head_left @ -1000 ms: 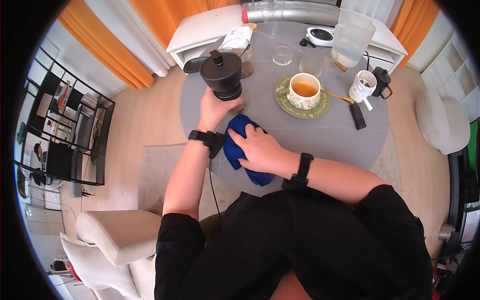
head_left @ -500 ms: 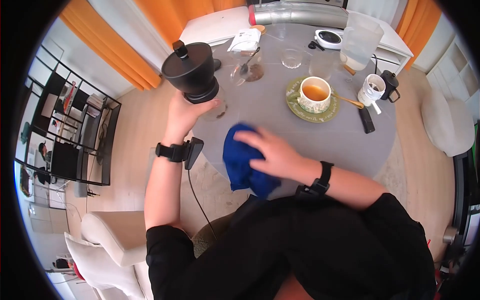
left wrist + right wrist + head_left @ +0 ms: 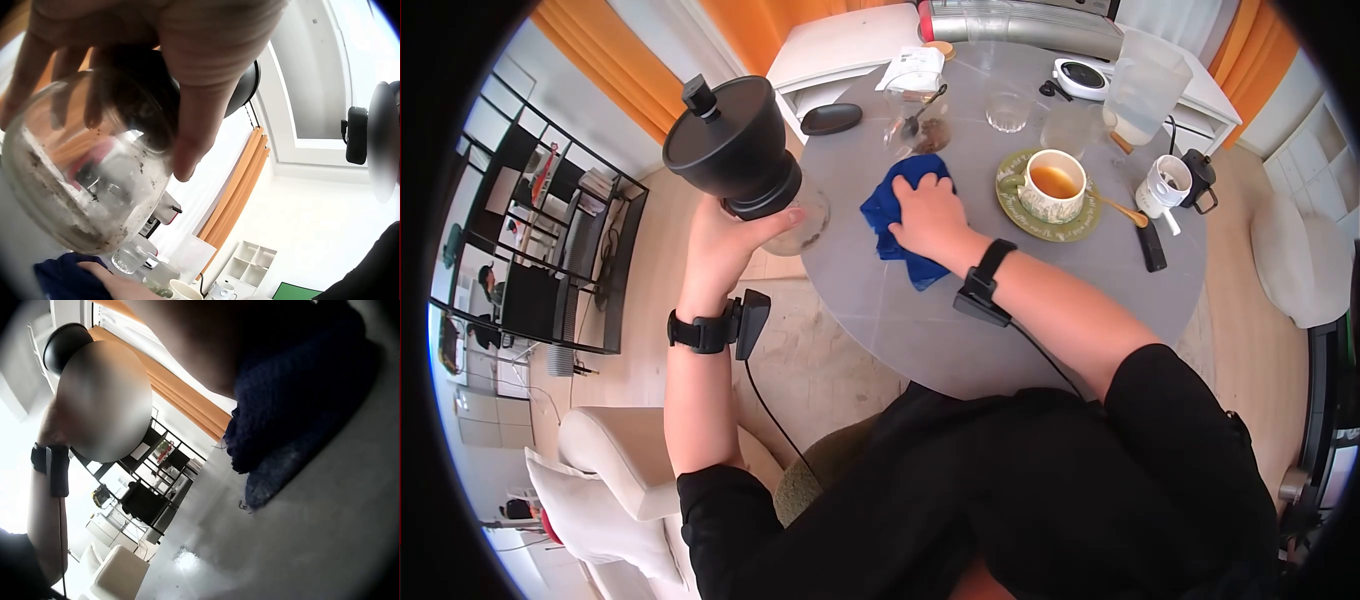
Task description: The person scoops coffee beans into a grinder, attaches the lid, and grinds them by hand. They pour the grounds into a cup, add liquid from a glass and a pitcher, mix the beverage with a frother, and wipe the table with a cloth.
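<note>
My left hand [image 3: 725, 240] grips the neck of a coffee grinder, its black top [image 3: 730, 140] tilted left and its glass jar [image 3: 805, 225] beyond the thumb. The left wrist view shows fingers and thumb around the glass jar [image 3: 81, 169], which has brown grounds stuck inside. My right hand [image 3: 935, 220] presses a crumpled blue cloth [image 3: 885, 210] on the grey tabletop, fingers spread over it. Seen from the right wrist, the cloth [image 3: 294, 406] lies on the table under the hand, whose fingers are mostly hidden.
Behind the cloth are a glass with a spoon [image 3: 915, 125] and a black oval lid [image 3: 832, 119]. To the right stand a cup of orange-brown liquid [image 3: 1055, 185] on a green plate [image 3: 1065, 232], a black device [image 3: 1152, 248], a white mug [image 3: 1162, 185] and a clear pitcher [image 3: 1145, 90].
My left hand has carried the grinder left, off toward the table's edge. My right hand has slid the cloth forward over the table, where the grinder was close by.
</note>
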The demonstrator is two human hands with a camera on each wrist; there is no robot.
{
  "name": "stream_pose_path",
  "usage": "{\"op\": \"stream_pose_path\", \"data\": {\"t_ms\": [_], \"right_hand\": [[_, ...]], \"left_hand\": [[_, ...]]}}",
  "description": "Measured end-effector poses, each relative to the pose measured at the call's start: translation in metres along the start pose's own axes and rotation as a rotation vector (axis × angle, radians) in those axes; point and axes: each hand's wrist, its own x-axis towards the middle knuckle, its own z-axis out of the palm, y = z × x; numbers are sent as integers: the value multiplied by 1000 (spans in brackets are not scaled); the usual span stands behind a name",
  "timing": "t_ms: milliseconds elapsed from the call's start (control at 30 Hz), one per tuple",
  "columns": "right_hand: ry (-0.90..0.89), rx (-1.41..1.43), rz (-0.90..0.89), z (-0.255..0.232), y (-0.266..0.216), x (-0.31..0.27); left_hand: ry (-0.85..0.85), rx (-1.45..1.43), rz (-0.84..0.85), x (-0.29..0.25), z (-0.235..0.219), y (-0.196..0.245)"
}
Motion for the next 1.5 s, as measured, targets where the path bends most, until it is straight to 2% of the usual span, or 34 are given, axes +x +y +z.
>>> {"op": "stream_pose_path", "data": {"t_ms": [33,333,433,500,567,633,700,800,900,967,1000,1033,1067,1100,1133,1167,1300,1367,1433,1500], "right_hand": [[27,17,-26,7,-7,4],[-116,106,-403,52,-54,77],[-177,101,-598,57,-79,71],[-181,331,-812,69,-96,54],[-247,471,-872,72,-107,29],[-289,500,-873,51,-103,15],[-265,605,-736,21,-87,-2],[-97,636,-607,-29,-33,-20],[-30,619,-470,-71,23,-46],[-38,582,-307,-87,47,-73],[-132,512,-209,-88,57,-86],[-134,506,-204,-83,59,-97],[-229,338,-180,-75,60,-109],[-322,172,-156,-70,58,-121],[-233,129,-202,-63,50,-131],[-293,106,-162,-66,33,-133],[-402,238,-354,-29,-34,-123],[-446,301,-508,-3,-74,-122],[-660,630,-583,13,-99,-120],[-670,766,-584,25,-110,-126]], "left_hand": [[2,1,3,0,-3,2],[28,26,20,-10,-12,20],[32,21,36,-13,-14,25],[31,32,12,-14,-19,28],[23,59,-5,-16,-26,30],[15,87,-15,-18,-27,36],[22,65,3,-24,-25,42],[21,56,24,-29,-18,42],[-8,45,30,-29,-9,40],[-31,26,33,-26,0,37],[-33,19,37,-26,5,35],[-34,12,44,-24,9,33],[-37,5,44,-22,12,31],[-55,8,51,-20,15,29],[-73,13,57,-19,18,27],[-73,13,57,-19,19,25],[-45,12,62,-23,22,32],[-37,11,47,-27,19,38],[-48,93,4,-31,10,44],[-32,92,31,-37,7,51]]}}
